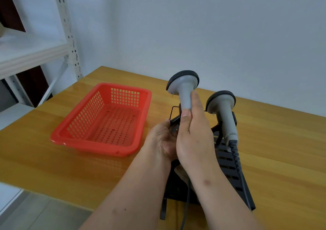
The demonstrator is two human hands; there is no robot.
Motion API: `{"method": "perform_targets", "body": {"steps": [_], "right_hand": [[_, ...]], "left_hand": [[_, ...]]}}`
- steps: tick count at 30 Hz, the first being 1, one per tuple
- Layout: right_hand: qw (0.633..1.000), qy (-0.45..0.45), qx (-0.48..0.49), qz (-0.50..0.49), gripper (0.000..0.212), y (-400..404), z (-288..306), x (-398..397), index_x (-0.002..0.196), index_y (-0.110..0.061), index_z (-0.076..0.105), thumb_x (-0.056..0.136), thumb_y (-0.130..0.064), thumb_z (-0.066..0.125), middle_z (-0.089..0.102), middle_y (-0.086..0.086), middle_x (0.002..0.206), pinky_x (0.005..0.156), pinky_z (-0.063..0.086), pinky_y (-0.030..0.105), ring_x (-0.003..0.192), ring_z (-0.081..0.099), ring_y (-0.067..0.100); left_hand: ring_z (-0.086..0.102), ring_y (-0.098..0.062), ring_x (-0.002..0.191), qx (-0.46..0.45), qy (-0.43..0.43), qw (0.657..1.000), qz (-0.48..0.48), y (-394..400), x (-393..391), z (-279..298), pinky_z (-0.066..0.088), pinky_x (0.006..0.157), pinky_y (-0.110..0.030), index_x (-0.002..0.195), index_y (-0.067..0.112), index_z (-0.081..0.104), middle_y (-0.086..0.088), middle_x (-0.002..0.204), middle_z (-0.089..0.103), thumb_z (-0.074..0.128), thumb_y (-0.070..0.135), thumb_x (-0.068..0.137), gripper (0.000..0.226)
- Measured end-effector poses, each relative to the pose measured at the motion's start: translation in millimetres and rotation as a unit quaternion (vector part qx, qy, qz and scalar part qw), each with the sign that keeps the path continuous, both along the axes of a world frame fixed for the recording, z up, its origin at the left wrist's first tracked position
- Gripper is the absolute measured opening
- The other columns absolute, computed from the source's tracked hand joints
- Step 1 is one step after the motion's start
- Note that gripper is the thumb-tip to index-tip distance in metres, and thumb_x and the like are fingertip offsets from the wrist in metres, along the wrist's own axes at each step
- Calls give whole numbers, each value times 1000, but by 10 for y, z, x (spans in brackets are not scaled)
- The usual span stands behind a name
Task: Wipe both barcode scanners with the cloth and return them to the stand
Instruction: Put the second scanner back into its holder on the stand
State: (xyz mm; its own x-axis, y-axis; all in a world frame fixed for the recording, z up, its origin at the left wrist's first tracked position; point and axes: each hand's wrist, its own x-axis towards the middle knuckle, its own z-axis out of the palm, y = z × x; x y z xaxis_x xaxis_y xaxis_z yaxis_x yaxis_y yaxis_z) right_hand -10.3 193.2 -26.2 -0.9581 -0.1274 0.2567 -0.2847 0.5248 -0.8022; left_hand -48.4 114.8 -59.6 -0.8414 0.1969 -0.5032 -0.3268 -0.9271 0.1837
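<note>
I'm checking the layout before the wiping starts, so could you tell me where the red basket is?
In the head view, the red basket sits on the wooden table, left of the black stand and both hands.

plain pale wall (pixel 211 27), white metal shelving (pixel 35 53), wooden table (pixel 282 141).

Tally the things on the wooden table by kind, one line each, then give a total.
Barcode scanners: 2, the left scanner held by the right hand, the right scanner resting in the stand.
Black stand: 1
Red basket: 1
Total: 4
The left hand is at the stand. No cloth can be made out clearly.
</note>
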Motion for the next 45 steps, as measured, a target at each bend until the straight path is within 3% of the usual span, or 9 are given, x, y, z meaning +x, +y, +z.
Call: {"method": "perform_targets", "body": {"steps": [3,8,16,25,30,36,38,41,45], "right_hand": [[999,14,29,-15,51,-30,-7,-9,152,-44,9,104,-36,26,52,-6,110,69,37,15,90,53,3],[997,10,68,-38,52,-49,21,-51,152,-44,7,104,-36,25,51,2,102,59,36,20,78,52,5],[995,7,94,-33,52,-70,52,-64,152,-41,6,104,-35,24,53,1,96,58,35,23,76,50,4],[996,-46,56,-46,49,-20,-40,-71,151,-42,12,104,-36,26,59,2,103,78,49,35,91,59,17],[997,-70,35,-28,50,11,10,-85,152,-42,11,105,-37,26,57,-3,109,82,44,33,99,58,16],[990,-85,109,7,53,11,109,-70,150,-45,3,103,-42,28,61,-1,100,78,52,40,89,61,20],[990,-78,120,10,57,34,108,-52,150,-45,1,102,-44,31,61,4,112,81,51,40,97,61,22],[993,-55,108,1,61,132,107,-3,152,-41,3,100,-48,34,51,3,138,83,44,33,117,56,21],[996,-17,78,-44,48,357,117,95,150,-36,22,103,-35,33,57,5,126,75,44,23,106,59,15]], "left_hand": [[65,-25,38,17,9,1000,8,2,14,28,51,33,-31,86,-3,57,-17,48,63,44,26,101,35],[63,-23,35,30,13,999,10,24,34,54,49,32,-27,81,-1,57,-16,45,62,43,26,101,37],[63,-20,36,13,17,1000,21,26,5,0,50,35,-25,80,2,57,-12,45,62,44,26,101,35],[63,-22,36,-36,5,999,2,88,34,1,51,34,-27,76,-1,59,-15,47,64,40,28,101,43],[67,-23,45,-44,-1,999,-10,78,33,-63,56,43,-29,81,1,63,-14,56,68,41,32,101,43],[68,-22,48,-60,17,997,-35,2,46,-81,55,44,-30,87,5,64,-13,58,68,43,34,100,38],[70,-22,57,-84,20,996,-32,-13,52,-94,56,51,-29,94,6,64,-12,64,69,42,37,100,39],[65,-27,92,-138,8,990,-38,-18,56,-93,52,75,-39,116,7,63,-13,91,70,38,39,100,44],[59,-30,112,-204,-3,979,-27,-28,95,-53,48,83,-45,119,6,58,-13,110,69,35,39,100,45]]}}
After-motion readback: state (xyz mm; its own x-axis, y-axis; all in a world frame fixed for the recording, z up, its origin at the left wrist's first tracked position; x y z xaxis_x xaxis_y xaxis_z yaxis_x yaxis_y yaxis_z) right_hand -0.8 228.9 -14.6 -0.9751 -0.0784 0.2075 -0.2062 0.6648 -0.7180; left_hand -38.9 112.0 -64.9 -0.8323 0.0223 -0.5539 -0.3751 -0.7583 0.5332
